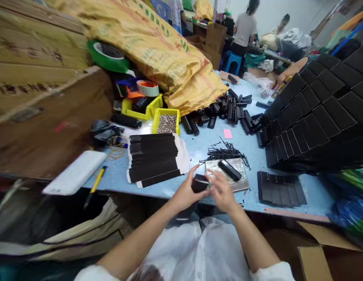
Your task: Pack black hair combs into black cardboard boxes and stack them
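Note:
A small black cardboard box is between my hands over the table's front edge. My left hand wraps round it from the left, thumb on the near side. From the right, my right hand has its bent fingertips at the upper end of the same box, closed on its edge. Just beyond the right hand, a black ribbed plastic piece lies on a flat silvery pad. Behind the pad spreads a pile of thin black sticks. To the left lies a stack of flat black cartons.
Black boxes are stacked high at right, with a row of flat black boxes before them. A yellow bin holds small metal parts. Black plastic pieces lie by a yellow sack. A white phone-like slab sits left. People are behind.

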A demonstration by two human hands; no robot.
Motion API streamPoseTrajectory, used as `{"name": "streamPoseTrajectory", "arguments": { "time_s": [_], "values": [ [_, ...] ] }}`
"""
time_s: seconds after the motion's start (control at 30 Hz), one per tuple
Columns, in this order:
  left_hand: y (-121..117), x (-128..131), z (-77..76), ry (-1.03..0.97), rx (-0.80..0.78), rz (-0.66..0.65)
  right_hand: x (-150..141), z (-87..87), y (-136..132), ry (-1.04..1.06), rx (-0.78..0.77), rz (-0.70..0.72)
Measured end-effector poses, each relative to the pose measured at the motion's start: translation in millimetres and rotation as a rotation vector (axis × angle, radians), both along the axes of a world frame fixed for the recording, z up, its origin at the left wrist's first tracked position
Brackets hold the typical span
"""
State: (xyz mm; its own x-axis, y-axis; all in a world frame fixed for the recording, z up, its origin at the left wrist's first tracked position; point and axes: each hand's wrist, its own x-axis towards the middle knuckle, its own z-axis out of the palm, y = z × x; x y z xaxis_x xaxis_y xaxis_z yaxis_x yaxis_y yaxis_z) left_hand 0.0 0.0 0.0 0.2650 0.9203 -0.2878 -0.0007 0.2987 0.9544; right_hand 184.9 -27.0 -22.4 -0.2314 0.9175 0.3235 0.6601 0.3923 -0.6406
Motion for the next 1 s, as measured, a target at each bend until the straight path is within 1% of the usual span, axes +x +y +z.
{"name": "streamPoseTrajectory", "arguments": {
  "time_s": [0.03,0.07,0.1,0.13,0.17,0.2,0.27,0.3,0.33,0.4,0.43,0.5,0.53,0.57,0.6,0.67,0.7,0.73,0.77,0.8,0.87,0.9,0.93,1.0],
  "values": [
    [5.8,-10.4,-0.6,-0.122,-0.081,0.064,19.6,-5.5,4.7,-0.047,-0.036,-0.176],
    [11.8,-20.5,-1.3,-0.231,-0.152,0.136,37.6,-10.1,8.4,-0.073,-0.063,-0.311],
    [17.9,-29.9,-2.1,-0.328,-0.213,0.217,52.7,-13.0,10.7,-0.078,-0.083,-0.402],
    [24.2,-38.3,-3.0,-0.411,-0.265,0.306,63.9,-13.7,11.1,-0.062,-0.094,-0.450],
    [30.1,-45.1,-4.1,-0.498,-0.310,0.421,70.5,-11.6,9.7,-0.019,-0.105,-0.437],
    [35.3,-49.7,-5.1,-0.556,-0.339,0.537,72.4,-6.6,7.1,0.050,-0.102,-0.390],
    [41.0,-50.6,-6.7,-0.596,-0.377,0.726,64.0,11.8,0.9,0.188,-0.054,-0.247],
    [40.8,-46.6,-7.0,-0.596,-0.397,0.770,55.3,23.9,-1.4,0.218,-0.018,-0.166],
    [38.3,-40.2,-6.8,-0.589,-0.413,0.780,45.0,37.0,-2.5,0.203,0.019,-0.076],
    [27.9,-23.7,-4.9,-0.566,-0.442,0.733,24.3,61.8,-0.6,0.076,0.085,0.087],
    [21.2,-16.1,-3.7,-0.559,-0.460,0.665,15.5,72.1,1.9,-0.003,0.109,0.133],
    [8.9,-7.8,-1.9,-0.519,-0.467,0.449,3.5,86.0,8.4,-0.084,0.120,0.149],
    [4.5,-8.4,-2.1,-0.450,-0.424,0.356,0.1,89.5,12.1,-0.068,0.109,0.136],
    [1.7,-12.1,-3.3,-0.338,-0.331,0.295,-2.1,90.7,16.2,-0.025,0.089,0.130],
    [0.5,-18.2,-5.3,-0.191,-0.189,0.268,-3.8,89.8,21.4,0.032,0.065,0.144],
    [1.1,-32.7,-10.6,0.140,0.154,0.234,-6.5,81.9,38.2,0.127,-0.002,0.249],
    [2.2,-38.9,-13.2,0.277,0.292,0.185,-7.7,75.2,51.3,0.147,-0.045,0.321],
    [3.3,-43.3,-15.2,0.374,0.381,0.109,-8.3,67.1,68.0,0.144,-0.086,0.373],
    [4.4,-45.5,-16.4,0.429,0.424,0.036,-8.0,57.8,88.0,0.107,-0.115,0.365],
    [5.5,-45.6,-16.9,0.460,0.439,-0.013,-6.3,47.8,110.2,0.050,-0.132,0.311],
    [8.4,-41.6,-16.4,0.496,0.447,-0.023,1.7,27.6,155.2,-0.126,-0.135,0.061],
    [10.4,-38.7,-15.9,0.518,0.456,-0.013,7.7,18.2,174.5,-0.181,-0.141,-0.011],
    [12.7,-35.9,-15.7,0.541,0.468,-0.008,14.2,9.6,189.8,-0.228,-0.150,-0.057],
    [18.1,-31.1,-16.6,0.579,0.480,0.001,27.3,-4.6,206.1,-0.267,-0.164,-0.053]
  ]
}}
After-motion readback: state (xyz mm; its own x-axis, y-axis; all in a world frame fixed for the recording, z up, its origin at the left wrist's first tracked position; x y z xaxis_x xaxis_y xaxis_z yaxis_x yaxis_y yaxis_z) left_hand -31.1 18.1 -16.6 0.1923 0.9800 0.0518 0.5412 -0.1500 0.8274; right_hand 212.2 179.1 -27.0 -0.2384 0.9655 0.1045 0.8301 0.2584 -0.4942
